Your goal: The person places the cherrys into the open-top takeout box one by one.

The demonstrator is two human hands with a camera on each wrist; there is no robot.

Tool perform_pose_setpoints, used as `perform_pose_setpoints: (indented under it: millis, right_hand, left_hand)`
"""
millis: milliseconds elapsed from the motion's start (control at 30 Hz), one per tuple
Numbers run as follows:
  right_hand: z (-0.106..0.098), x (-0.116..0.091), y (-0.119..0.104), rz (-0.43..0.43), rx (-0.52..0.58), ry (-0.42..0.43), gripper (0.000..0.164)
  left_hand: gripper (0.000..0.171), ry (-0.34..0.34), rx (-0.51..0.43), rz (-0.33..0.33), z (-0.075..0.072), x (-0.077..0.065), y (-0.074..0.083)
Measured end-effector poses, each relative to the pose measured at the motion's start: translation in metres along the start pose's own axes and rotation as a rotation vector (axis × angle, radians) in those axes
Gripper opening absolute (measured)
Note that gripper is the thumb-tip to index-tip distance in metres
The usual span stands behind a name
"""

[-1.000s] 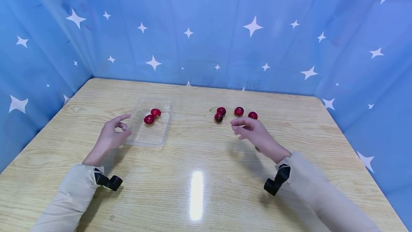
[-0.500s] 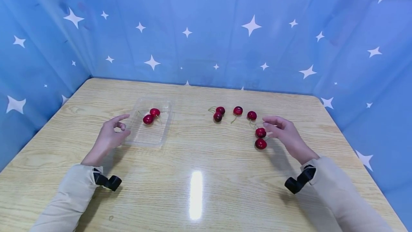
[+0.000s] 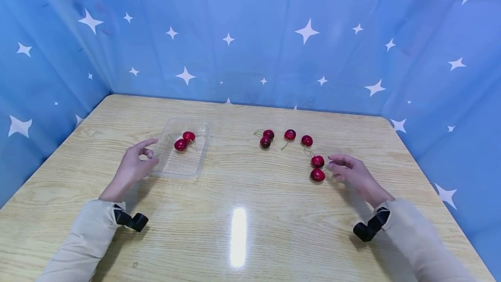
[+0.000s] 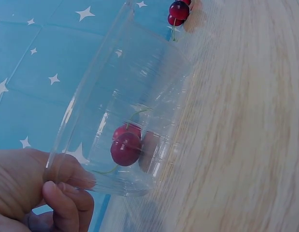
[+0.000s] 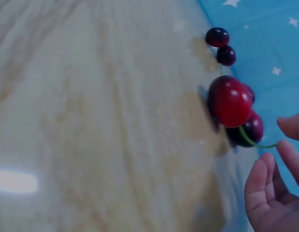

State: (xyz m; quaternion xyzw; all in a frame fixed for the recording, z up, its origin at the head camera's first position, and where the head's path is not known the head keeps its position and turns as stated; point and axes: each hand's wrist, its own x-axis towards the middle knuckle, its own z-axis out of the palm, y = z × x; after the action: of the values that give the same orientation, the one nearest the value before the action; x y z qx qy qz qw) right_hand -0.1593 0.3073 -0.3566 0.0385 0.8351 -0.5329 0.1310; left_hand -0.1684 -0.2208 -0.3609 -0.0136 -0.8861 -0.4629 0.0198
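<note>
On the left, my left hand (image 3: 135,164) grips the near-left rim of a clear plastic container (image 3: 174,169). In the left wrist view its thumb and fingers pinch that rim, and two red cherries (image 4: 126,149) with green stems lie inside. My right hand (image 3: 354,175) is just right of two cherries (image 3: 318,175) lying one in front of the other. Seen from the right wrist, the front cherry (image 5: 230,101) has a green stem (image 5: 258,144) reaching the fingertips; thumb and index finger stand apart, with the other fingers bent loosely.
Farther back on the wooden table (image 3: 274,229) lie more cherries: one pair (image 3: 265,142) with stems to the left, a single cherry (image 3: 290,134), and another cherry (image 3: 307,140) right of it. A blue star-patterned curtain (image 3: 250,55) borders the table's back and sides.
My right hand has moved right and toward me, from above the table's middle to beside the two front cherries, uncovering them. My left hand and the container have stayed in place.
</note>
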Motion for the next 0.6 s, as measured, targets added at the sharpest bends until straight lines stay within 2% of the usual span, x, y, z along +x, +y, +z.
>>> perform_pose_setpoints:
  millis: [600]
  right_hand:
    - [0.0038, 0.0001, 0.0113, -0.013, -0.002, -0.015, 0.041]
  left_hand:
    - [0.052, 0.008, -0.007, 0.011, 0.001, -0.0002, -0.0003]
